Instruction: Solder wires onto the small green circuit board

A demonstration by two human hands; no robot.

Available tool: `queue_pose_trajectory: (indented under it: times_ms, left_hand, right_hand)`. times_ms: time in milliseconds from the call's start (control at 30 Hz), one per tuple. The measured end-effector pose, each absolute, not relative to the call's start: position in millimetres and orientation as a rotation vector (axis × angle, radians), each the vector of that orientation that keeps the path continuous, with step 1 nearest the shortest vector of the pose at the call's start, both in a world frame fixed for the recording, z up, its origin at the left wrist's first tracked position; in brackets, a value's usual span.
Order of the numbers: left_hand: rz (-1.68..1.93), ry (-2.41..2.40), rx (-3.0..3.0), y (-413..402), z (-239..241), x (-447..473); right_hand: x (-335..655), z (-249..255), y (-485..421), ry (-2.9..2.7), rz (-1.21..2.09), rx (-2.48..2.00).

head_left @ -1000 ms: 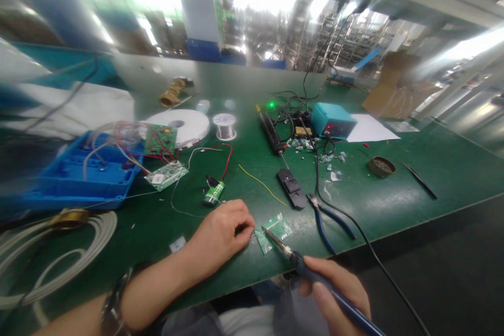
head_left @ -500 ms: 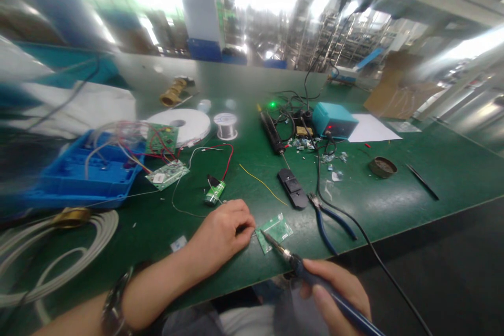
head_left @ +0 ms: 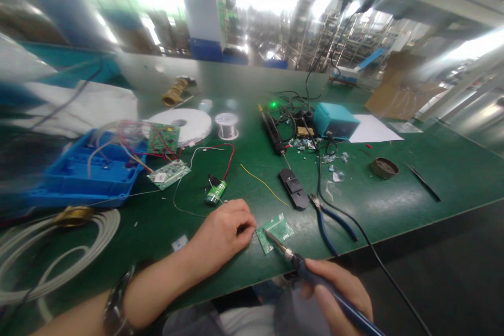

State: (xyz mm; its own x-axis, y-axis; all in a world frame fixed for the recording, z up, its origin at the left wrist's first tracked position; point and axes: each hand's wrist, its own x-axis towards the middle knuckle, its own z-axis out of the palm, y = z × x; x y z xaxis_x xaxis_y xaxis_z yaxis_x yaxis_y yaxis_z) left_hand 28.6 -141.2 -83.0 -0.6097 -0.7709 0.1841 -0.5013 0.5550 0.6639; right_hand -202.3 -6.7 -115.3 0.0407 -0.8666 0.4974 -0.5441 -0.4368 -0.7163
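A small green circuit board (head_left: 281, 230) lies flat near the front edge of the green bench. My left hand (head_left: 232, 228) is closed in a pinch at the board's left edge, on the end of a thin wire (head_left: 185, 212) that runs in behind the hand; the fingers partly hide it. In my right hand (head_left: 342, 289) is a blue-handled soldering iron (head_left: 301, 265), held like a pen, its tip down at the board's left part close to the wire end. Whether the tip touches the board I cannot tell.
Blue-handled cutters (head_left: 328, 220) and a black solder sucker (head_left: 293, 189) lie right of the board. The iron's cord crosses the bench. Behind stand a solder spool (head_left: 227, 127) and a teal soldering station (head_left: 336, 121). Leftward are a blue case (head_left: 82, 184) and coiled tube (head_left: 104, 241).
Both hands, the iron and the board hold nearly the same places; the whole view has shifted very slightly. A small red light on the soldering station no longer shows.
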Motion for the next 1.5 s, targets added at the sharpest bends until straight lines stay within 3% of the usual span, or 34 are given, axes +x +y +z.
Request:
queue_pose_trajectory:
  times_ms: [533, 733, 1500]
  left_hand:
    - [-0.796, -2.325, 1.04, -141.8, -84.9, 28.3]
    - [-0.798, -2.319, 1.032, -141.0, -83.3, 28.7]
    - [-0.76, -2.333, 1.01, -141.5, -87.0, 30.1]
  right_hand:
    - [-203.5, -117.5, -4.9, 1.539, -1.261, -2.091]
    - [-202.0, -119.1, -9.4, 1.425, -1.388, -2.128]
    - [-201.0, -122.0, -12.5, 1.364, -1.388, -2.177]
